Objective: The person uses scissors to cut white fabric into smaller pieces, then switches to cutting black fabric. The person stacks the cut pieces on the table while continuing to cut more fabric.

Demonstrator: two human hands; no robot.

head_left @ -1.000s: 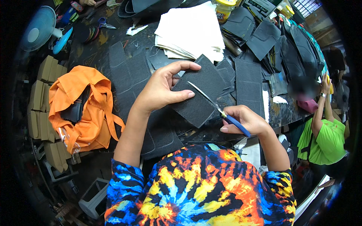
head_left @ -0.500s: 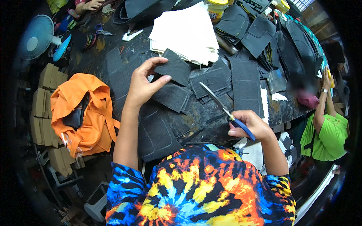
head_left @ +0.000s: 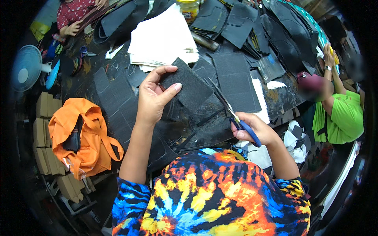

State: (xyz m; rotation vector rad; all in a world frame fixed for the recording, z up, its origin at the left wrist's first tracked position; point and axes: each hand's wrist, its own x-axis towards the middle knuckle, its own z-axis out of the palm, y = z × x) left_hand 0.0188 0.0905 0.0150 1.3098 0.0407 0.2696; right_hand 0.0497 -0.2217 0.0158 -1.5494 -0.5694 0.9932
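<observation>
Between the thumb and fingers of my left hand (head_left: pixel 156 92) is a dark grey rectangular piece of sheet material (head_left: pixel 189 87), raised over the table. A pair of blue-handled scissors (head_left: pixel 231 109) is in my right hand (head_left: pixel 255 128). The blades part slightly and point up and left, their tips close to the piece's right edge. Under and behind the held piece lie more dark cut pieces (head_left: pixel 205 67), partly hidden by it. A larger dark panel with faint marked lines (head_left: pixel 236 84) lies just beyond the scissors.
A white sheet stack (head_left: pixel 161 39) lies at the table's far middle, near a yellow-lidded jar (head_left: pixel 188 10). Black panels (head_left: pixel 289 35) pile at far right. An orange bag (head_left: pixel 82 137) and a fan (head_left: pixel 25 69) stand left. A person in green (head_left: pixel 340 116) works at right, another (head_left: pixel 76 13) at far left.
My left hand has lifted the dark piece off the others and turned it to face up toward me. The scissors have come nearer to it. The whole view has shifted slightly.
</observation>
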